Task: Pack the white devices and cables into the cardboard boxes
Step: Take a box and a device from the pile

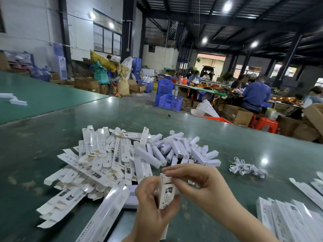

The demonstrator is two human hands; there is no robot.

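Narrow white box (166, 193) held upright between both hands, long axis running up and away, open top end toward the pile of white devices (180, 151). Left hand (152, 203) curled around the box's lower body from the left; right hand (197, 180) pinching the flap at the box's top, fingers bent and close together. Devices just beyond the box, nearer the right hand. Coiled white cables (248, 167) well right of the box on the green counter (244, 137). Flat unfolded cartons (97, 163) heaped left of the box. Likely step: closing or opening the top flap.
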